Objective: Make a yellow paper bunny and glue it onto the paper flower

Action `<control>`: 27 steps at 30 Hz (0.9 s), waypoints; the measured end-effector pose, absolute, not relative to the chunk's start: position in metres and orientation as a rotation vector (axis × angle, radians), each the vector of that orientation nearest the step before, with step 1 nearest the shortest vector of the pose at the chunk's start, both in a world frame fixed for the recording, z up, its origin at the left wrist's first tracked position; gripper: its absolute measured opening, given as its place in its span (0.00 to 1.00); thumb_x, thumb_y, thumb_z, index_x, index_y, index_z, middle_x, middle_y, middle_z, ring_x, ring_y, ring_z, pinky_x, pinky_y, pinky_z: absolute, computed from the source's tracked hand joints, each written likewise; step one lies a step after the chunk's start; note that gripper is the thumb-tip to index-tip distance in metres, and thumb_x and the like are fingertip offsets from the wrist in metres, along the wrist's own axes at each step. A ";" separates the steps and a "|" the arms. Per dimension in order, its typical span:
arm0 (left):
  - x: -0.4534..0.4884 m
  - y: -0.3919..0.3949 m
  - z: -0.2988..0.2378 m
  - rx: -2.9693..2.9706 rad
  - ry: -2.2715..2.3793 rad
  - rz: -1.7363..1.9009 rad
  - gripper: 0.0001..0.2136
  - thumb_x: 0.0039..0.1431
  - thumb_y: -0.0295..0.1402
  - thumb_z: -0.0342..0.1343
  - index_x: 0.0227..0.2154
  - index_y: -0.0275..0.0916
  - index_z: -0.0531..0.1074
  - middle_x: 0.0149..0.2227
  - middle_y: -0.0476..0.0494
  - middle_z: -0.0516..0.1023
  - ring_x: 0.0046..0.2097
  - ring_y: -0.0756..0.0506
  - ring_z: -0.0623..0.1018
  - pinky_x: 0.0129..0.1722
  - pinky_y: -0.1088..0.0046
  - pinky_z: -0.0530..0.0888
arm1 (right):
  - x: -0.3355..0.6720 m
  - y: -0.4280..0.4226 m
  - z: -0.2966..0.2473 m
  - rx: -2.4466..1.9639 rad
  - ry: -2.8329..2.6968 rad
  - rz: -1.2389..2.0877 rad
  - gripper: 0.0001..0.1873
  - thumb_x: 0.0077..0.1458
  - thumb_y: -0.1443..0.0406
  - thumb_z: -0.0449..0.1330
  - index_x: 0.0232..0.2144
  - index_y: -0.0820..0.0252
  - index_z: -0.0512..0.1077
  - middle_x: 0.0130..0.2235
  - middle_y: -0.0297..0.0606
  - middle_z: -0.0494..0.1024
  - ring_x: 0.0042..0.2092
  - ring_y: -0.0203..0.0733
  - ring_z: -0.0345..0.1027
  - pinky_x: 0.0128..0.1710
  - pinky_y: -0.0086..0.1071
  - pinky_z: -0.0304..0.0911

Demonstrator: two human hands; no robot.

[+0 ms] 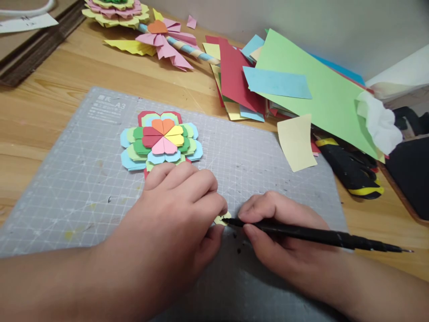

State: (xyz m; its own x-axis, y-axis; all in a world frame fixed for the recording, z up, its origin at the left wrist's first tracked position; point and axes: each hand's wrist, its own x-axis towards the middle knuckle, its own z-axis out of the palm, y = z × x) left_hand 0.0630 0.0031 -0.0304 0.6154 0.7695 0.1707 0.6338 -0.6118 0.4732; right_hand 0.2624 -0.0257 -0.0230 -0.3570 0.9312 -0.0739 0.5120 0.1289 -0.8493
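Observation:
My left hand point(177, 210) is closed, pinching a small pale yellow paper piece point(221, 218) between thumb and finger above the grey cutting mat point(254, 161). Small black marks show on that piece; the rest of it is hidden by my fingers. In my right hand point(284, 232) is a black marker pen point(308, 235), its tip touching the yellow piece. Just beyond my left hand lies a layered paper flower point(163, 136) in red, green, blue, yellow, orange and pink, its near edge partly covered by my knuckles.
A pale yellow paper sheet point(297, 143) lies over the mat's right edge. Behind it are stacked coloured papers point(311, 85), a white tissue point(382, 120) and black-and-yellow scissors handles point(351, 172). Finished paper flowers point(164, 42) with a striped stem lie at the back.

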 end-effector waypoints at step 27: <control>0.061 0.003 -0.030 2.476 1.122 0.514 0.06 0.55 0.27 0.53 0.28 0.43 0.73 0.32 0.48 0.72 0.38 0.40 0.69 0.38 0.58 0.60 | 0.262 -0.023 -0.022 -1.379 -1.979 1.124 0.07 0.54 0.72 0.55 0.28 0.55 0.65 0.25 0.31 0.74 0.27 0.36 0.70 0.23 0.28 0.64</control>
